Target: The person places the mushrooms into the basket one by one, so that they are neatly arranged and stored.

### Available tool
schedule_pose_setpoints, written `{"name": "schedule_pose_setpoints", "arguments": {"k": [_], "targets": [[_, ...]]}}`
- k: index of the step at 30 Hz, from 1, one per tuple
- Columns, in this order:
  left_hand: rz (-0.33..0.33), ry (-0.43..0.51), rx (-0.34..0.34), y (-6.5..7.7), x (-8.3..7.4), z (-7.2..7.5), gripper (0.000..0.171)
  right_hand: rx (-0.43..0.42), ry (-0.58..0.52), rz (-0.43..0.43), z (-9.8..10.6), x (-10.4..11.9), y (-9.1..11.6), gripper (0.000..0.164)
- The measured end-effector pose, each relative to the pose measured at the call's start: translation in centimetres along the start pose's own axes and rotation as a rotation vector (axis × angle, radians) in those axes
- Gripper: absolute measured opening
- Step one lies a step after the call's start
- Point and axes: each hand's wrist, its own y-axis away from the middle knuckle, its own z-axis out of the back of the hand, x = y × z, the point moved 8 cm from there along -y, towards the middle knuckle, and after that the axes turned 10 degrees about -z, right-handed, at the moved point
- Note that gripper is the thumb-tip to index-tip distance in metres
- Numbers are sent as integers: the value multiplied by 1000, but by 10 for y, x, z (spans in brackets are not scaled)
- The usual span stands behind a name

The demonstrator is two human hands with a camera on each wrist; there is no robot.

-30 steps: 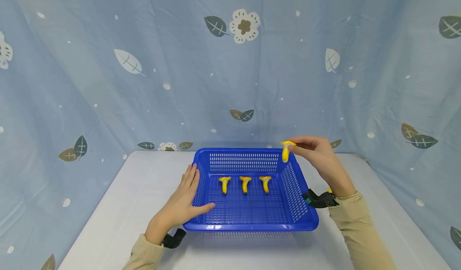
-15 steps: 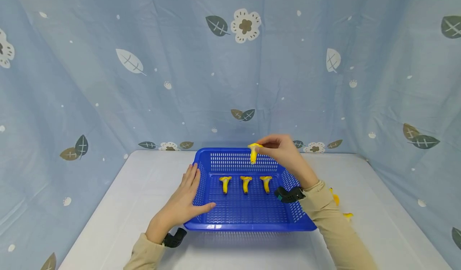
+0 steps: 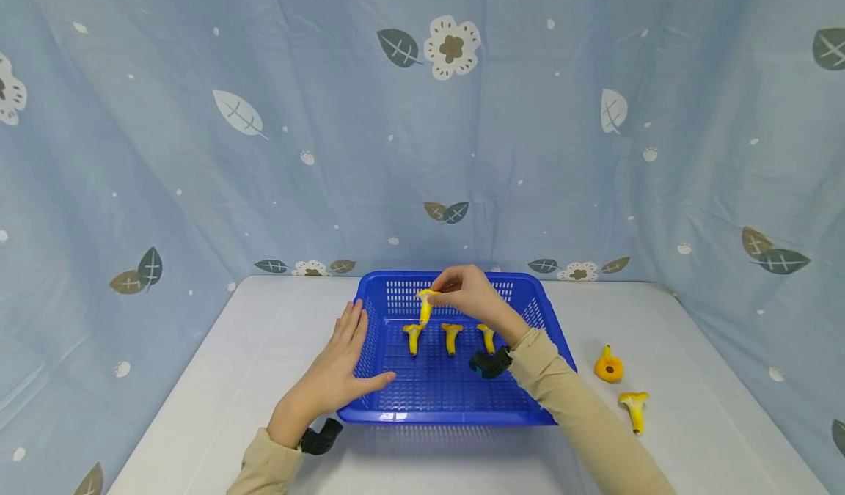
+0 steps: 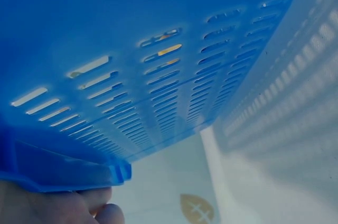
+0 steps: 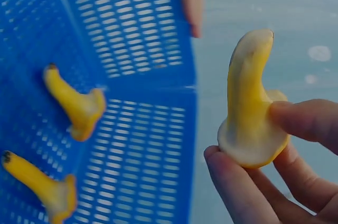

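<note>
A blue perforated plastic basket (image 3: 455,416) stands on the table. Three yellow mushrooms, the left one (image 3: 413,341), the middle one (image 3: 452,339) and the right one (image 3: 488,339), lie in a row inside it. Above the left one, my right hand (image 3: 472,293) pinches another yellow mushroom (image 3: 425,308) by its cap, stem pointing down. The right wrist view shows this mushroom (image 5: 248,108) between thumb and fingertips. My left hand (image 3: 333,370) rests on the basket's left rim with fingers straight and thumb spread. Only some of its fingers (image 4: 95,198) show in the left wrist view.
Two more mushrooms lie on the white table (image 3: 700,407) right of the basket: one cap-up (image 3: 609,367), the other on its side (image 3: 635,411). A blue patterned curtain (image 3: 317,150) hangs behind the table and along both sides.
My right hand has carried its mushroom leftward from the basket's back right corner and slightly lower. The two mushrooms on the table have come into sight. My left hand has stayed put.
</note>
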Motion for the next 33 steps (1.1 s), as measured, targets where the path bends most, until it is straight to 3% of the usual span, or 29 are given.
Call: {"name": "schedule_pose_setpoints", "arguments": {"k": [6, 10, 14, 19, 33], "targets": [[-19, -9, -12, -1, -1, 2, 114, 75, 29, -20, -23, -15, -8, 8], [-33, -10, -19, -1, -2, 3, 113, 128, 78, 29, -38, -19, -9, 7], [-34, -8, -18, -1, -3, 4, 112, 182, 156, 60, -53, -21, -7, 6], [-36, -11, -13, -1, -3, 5, 112, 256, 211, 34, -71, -24, -1, 6], [-32, -18, -15, -2, -3, 4, 113, 317, 311, 54, -87, -39, -3, 14]]}}
